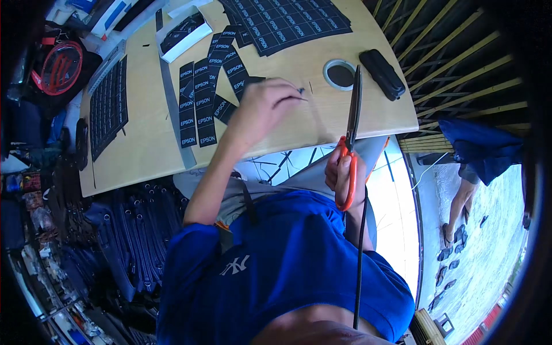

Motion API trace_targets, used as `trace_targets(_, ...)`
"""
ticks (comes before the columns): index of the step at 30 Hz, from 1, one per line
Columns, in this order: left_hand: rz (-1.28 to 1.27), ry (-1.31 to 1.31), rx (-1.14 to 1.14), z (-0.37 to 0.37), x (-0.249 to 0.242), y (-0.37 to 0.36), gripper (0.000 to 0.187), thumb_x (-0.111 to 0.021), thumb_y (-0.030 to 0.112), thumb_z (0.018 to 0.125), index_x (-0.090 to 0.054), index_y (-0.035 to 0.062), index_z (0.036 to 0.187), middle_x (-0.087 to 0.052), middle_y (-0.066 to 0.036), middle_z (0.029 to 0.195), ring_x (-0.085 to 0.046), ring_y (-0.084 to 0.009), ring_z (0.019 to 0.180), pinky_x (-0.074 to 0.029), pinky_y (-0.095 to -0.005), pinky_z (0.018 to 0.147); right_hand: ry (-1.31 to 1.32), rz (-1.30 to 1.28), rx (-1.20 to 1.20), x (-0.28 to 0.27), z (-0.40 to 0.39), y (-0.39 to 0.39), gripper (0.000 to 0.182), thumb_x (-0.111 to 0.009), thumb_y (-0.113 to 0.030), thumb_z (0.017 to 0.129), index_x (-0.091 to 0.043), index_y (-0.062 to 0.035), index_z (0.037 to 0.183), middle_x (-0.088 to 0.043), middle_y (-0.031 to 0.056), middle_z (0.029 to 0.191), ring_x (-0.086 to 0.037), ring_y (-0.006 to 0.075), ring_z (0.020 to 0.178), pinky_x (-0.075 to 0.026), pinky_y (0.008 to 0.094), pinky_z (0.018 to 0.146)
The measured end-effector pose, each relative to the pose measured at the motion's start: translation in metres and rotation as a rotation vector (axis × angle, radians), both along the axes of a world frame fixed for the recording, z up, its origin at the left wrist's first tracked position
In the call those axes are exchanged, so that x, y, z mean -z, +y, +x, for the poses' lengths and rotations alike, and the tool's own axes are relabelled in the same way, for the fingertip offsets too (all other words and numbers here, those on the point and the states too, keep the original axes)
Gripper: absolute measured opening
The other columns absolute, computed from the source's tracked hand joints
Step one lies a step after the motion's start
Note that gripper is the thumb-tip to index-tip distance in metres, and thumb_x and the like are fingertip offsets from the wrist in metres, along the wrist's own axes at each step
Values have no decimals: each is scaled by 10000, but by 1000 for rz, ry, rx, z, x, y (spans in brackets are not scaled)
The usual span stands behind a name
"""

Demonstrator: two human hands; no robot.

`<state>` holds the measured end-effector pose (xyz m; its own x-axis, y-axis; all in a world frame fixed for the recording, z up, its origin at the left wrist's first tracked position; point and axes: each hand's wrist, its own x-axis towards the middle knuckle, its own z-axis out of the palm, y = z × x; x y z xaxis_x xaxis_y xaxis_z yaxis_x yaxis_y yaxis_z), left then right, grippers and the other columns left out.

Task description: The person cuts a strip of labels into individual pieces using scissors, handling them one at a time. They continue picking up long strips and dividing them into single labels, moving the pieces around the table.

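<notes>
Strips (203,112) lay just left of the nearer left hand (261,109), running lengthwise away from the wearer (293,253), its fingers' hold unclear, while the right hand's (343,172) fingers clamped scissors (355,106).

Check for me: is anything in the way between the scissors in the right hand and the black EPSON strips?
Yes, in this view: the left hand is between the scissors, held in the right hand, and the EPSON strips, partly covering the strips nearest it.
</notes>
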<state>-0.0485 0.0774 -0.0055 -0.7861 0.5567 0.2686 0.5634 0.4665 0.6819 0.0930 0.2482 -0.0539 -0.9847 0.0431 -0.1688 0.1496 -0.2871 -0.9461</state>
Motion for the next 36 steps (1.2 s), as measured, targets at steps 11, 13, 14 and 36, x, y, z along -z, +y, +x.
trace_targets(11, -184, 401, -354, -159, -58, -126, 214, -713, 233, 763, -681, 37, 843, -641, -147, 687, -623, -227, 578, -473, -319, 567, -27, -64, 17, 5, -3, 0, 495, -502, -564, 859, -416, -78, 830, -330, -55, 578, -319, 22, 435, -231, 175, 377)
trace_targets(13, -355, 386, -415, -207, -48, -153, 261, -756, 228, 710, -681, 56, 891, -658, -145, 756, -638, -270, 638, -490, -350, 617, -19, -53, 4, 4, -3, 0, 497, -500, -563, 861, -415, -74, 831, -337, -55, 577, -315, 22, 433, -226, 178, 376)
trace_targets(14, -443, 323, -468, -224, -39, -166, 289, -771, 223, 688, -681, 66, 913, -666, -153, 823, -648, -291, 713, -498, -359, 662, -14, -53, -7, 4, -2, 1, 496, -503, -560, 861, -415, -73, 831, -341, -54, 580, -317, 24, 436, -228, 179, 378)
trace_targets(36, -93, 54, -98, -87, -35, -91, 201, -670, 150, 798, -644, 10, 940, -647, -114, 830, -630, -213, 756, -492, -310, 690, -30, -19, -18, 0, -5, -5, 540, -538, -592, 821, -423, -65, 800, -361, -46, 588, -342, 32, 455, -267, 180, 389)
